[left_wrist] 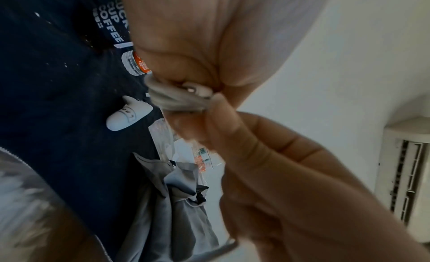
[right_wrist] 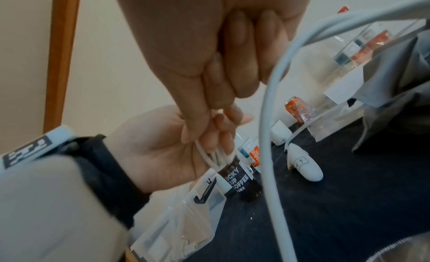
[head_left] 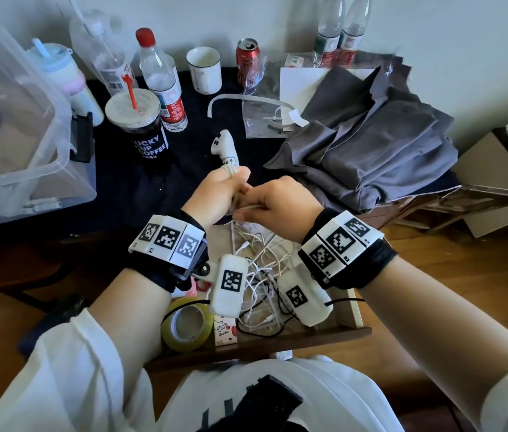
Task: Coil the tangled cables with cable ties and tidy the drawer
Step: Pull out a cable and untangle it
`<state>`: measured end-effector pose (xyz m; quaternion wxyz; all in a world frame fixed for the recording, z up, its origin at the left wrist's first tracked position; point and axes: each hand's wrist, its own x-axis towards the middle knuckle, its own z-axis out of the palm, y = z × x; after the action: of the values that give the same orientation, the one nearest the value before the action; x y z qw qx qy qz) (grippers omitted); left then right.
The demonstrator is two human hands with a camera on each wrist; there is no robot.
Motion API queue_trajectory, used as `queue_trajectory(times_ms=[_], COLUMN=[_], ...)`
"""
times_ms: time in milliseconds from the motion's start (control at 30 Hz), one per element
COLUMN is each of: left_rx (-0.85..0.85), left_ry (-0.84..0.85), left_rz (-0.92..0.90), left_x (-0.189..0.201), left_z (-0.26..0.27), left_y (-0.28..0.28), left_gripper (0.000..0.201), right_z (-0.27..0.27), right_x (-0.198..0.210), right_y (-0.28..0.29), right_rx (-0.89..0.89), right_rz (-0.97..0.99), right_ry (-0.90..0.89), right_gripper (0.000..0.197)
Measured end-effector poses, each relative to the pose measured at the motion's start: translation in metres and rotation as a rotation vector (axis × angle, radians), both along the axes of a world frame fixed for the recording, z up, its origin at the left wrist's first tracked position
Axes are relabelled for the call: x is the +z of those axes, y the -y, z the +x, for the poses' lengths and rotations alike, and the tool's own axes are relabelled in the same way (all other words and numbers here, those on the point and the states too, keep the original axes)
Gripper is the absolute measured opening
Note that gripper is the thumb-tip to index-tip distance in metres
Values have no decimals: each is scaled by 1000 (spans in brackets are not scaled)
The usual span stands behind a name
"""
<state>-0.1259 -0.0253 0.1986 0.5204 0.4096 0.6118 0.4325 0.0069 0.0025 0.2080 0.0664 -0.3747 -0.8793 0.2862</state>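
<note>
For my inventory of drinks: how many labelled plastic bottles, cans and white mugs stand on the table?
Labelled bottles: 4
Cans: 1
White mugs: 1
Total: 6

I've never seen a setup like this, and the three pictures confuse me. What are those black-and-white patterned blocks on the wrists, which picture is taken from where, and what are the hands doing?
There is no machine here: a person works with bare hands. The patterned blocks are marker tags on wristbands that carry small cameras. The wide picture comes from a camera on the head, looking down; the other two look along each hand from the wrists.

The left hand grips a small bundle of coiled white cable. The right hand pinches the loose strand of it. Below them an open drawer holds tangled white cables and a tape roll.

On the dark table stand a coffee cup, bottles, a red can, a white controller and grey cloth.
</note>
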Motion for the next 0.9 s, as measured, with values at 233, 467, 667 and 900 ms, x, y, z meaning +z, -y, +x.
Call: queue_trajectory(times_ms=[233, 467, 667, 900], left_rx=[-205, -399, -365, -31], left_ry=[-45, 220, 738, 967], left_rz=[-67, -155, -92, 121], left_x=[9, 11, 13, 17], left_z=[3, -7, -14, -10], left_y=[9, 11, 9, -6], left_gripper=[54, 56, 36, 29], right_z=[7, 16, 16, 8], right_x=[13, 0, -22, -30], right_y=[-8, -22, -23, -8], right_rx=[-108, -150, -94, -1], right_rz=[28, 28, -60, -180], right_ry=[-170, -254, -207, 3], right_gripper=[9, 22, 21, 14])
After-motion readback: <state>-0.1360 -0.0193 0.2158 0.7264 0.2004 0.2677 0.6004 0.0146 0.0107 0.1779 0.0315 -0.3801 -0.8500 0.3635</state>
